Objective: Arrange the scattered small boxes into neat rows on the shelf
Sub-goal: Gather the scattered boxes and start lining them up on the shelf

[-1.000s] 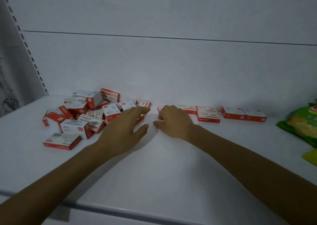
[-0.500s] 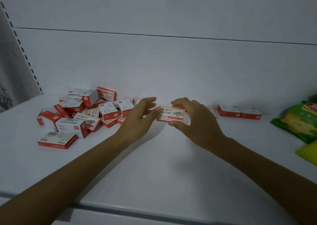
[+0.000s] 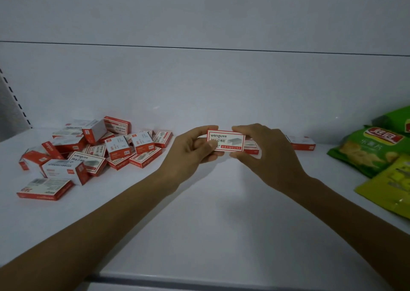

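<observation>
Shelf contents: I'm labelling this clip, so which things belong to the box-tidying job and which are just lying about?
Job: held box, left hand, right hand, scattered pile, boxes along the back wall.
Lying about: green snack bag, yellow packet.

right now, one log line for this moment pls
left hand: holding held box | right hand: holding same box | box: lifted above shelf | pile: scattered left | row: partly hidden

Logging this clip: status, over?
Both hands hold one red-and-white cardboard box above white shelf. Scattered pile left. Path clear.
</observation>
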Demonstrator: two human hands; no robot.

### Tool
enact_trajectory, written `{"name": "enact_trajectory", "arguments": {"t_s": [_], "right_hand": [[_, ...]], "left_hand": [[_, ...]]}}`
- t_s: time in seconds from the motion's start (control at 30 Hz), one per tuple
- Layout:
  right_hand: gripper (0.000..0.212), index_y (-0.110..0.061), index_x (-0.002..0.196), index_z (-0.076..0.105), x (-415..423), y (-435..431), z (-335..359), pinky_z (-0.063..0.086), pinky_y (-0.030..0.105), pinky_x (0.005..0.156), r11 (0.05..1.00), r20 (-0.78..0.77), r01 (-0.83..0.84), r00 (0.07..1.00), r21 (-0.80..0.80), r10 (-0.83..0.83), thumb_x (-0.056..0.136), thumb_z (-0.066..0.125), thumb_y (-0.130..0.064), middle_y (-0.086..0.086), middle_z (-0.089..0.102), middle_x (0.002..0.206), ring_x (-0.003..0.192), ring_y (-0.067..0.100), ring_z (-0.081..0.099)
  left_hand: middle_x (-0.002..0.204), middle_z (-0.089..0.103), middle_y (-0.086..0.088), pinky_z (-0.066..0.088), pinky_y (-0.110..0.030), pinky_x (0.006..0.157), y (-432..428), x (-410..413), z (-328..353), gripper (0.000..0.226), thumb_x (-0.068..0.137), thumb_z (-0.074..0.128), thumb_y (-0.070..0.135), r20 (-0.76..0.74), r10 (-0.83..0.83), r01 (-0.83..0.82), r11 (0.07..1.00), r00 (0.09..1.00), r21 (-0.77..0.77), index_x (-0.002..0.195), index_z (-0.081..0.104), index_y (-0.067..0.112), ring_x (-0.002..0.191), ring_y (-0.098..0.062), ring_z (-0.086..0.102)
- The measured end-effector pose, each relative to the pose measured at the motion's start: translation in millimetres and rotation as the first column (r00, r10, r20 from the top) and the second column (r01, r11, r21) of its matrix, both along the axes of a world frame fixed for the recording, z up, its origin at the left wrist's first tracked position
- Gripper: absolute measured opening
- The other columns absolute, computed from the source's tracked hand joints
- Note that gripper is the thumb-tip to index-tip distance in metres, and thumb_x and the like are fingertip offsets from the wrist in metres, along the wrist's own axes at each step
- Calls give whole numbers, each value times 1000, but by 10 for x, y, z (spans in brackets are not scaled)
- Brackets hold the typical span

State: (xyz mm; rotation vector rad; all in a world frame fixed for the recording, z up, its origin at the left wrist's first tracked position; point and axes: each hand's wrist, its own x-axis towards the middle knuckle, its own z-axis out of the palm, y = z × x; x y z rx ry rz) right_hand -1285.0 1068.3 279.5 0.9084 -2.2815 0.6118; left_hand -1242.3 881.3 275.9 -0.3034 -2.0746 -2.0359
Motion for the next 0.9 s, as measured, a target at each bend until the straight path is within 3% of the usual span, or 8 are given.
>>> {"name": "enact_trajectory", "arguments": {"t_s": [0.07,0.17,0.27,0.33,0.53,0.63,0.77,0.9], "right_hand": [[49,-18,117,60,-37,-18,-23,34,27,83,998,-9,54,999,41,-53,75,68,-42,-1,68,109,90,17,63],[48,-19,114,63,-176,-92,-17,40,33,84,990,33,109,993,89,-113,73,73,-41,0,70,105,87,18,64],[45,-19,103,67,-389,-197,11,49,37,74,990,140,92,984,106,-107,71,70,-51,0,72,95,81,18,64],[42,-19,98,69,-525,-255,-9,49,38,73,989,204,83,973,120,-106,71,71,-51,1,69,92,83,20,62],[55,-23,123,57,-734,-266,-164,42,38,89,935,284,113,934,337,-215,78,60,-56,6,57,118,110,25,51],[65,-18,135,42,-675,-119,-142,36,40,100,935,299,152,920,322,-252,81,61,-50,5,47,132,119,23,45],[47,-23,129,49,-553,132,-115,37,33,100,950,333,153,911,273,-242,87,57,-41,-1,52,130,117,18,50],[43,-27,131,48,-451,204,-240,31,25,100,937,331,125,913,326,-237,91,49,-44,-7,46,138,127,10,39]], "left_hand": [[117,64,-1,54,-25,83,6,-54,-41,40,92,53,20,-25,61,-64,980,998,-188,131,46,17,100,-17,65],[136,42,11,47,-18,86,21,-223,-112,60,89,54,38,-108,229,-252,842,968,-477,142,28,24,117,-10,50],[150,29,-2,37,-41,105,35,-443,-158,68,88,57,40,-219,313,-381,699,924,-605,144,26,19,131,-22,38],[149,31,-5,34,-41,106,29,-512,-226,62,89,57,35,-286,289,-406,606,914,-684,142,31,17,133,-23,34],[128,56,-4,42,-33,96,-22,-572,-422,30,89,56,20,-327,110,-333,534,939,-777,118,62,15,117,-25,48],[133,53,-2,42,-36,98,-20,-599,-435,38,91,54,25,-316,42,-298,468,948,-832,128,55,17,121,-24,46],[136,49,0,41,-33,97,-12,-584,-421,42,92,50,31,-326,46,-317,398,944,-861,133,49,19,122,-21,42],[138,46,2,38,-31,97,18,-539,-394,42,94,46,35,-326,65,-328,343,943,-880,133,48,19,125,-19,38]]}}
